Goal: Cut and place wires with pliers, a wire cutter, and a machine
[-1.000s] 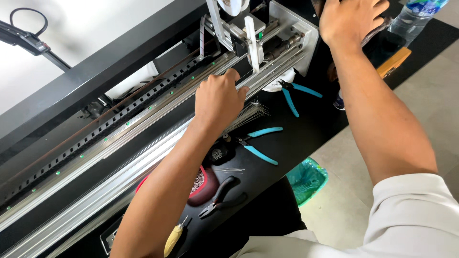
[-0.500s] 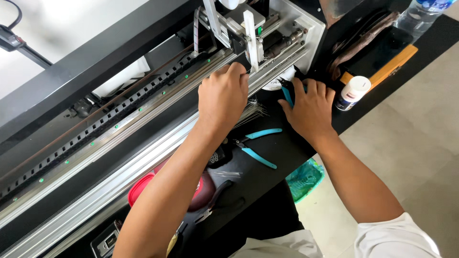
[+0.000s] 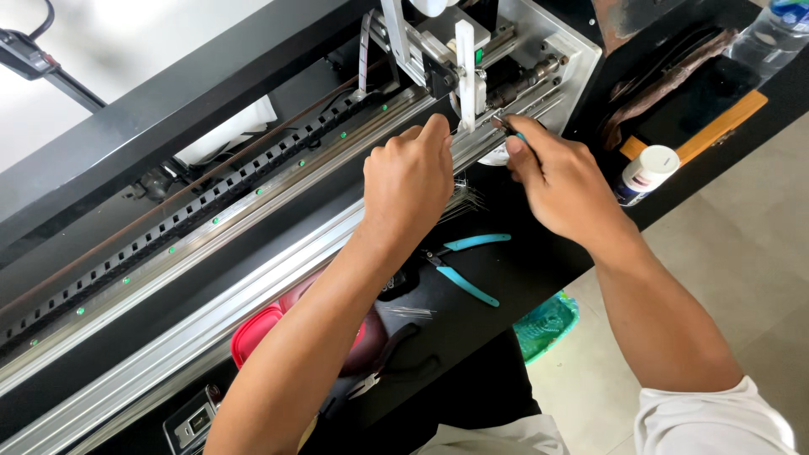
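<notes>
My left hand (image 3: 409, 181) rests knuckles-up on the long metal needle rail (image 3: 253, 244) of a flat knitting machine. Its fingers curl down onto the rail just left of the white carriage part (image 3: 465, 72), and nothing shows inside them. My right hand (image 3: 560, 181) sits close beside it and grips a small teal-handled tool (image 3: 516, 135). The tool's metal tip touches the rail near the carriage. Thin loose needles (image 3: 459, 202) lie just below my left hand.
On the black tray lie teal-handled pliers (image 3: 468, 263), black pliers (image 3: 396, 358) and a red box (image 3: 257, 333). A white bottle (image 3: 645, 173), an orange-handled tool (image 3: 716, 126) and a water bottle (image 3: 771, 29) are at the right. A teal basket (image 3: 548, 324) stands on the floor.
My right hand came down from the machine's top right to the tray, took up a teal-handled tool and brought it to the rail. My left hand stayed on the rail.
</notes>
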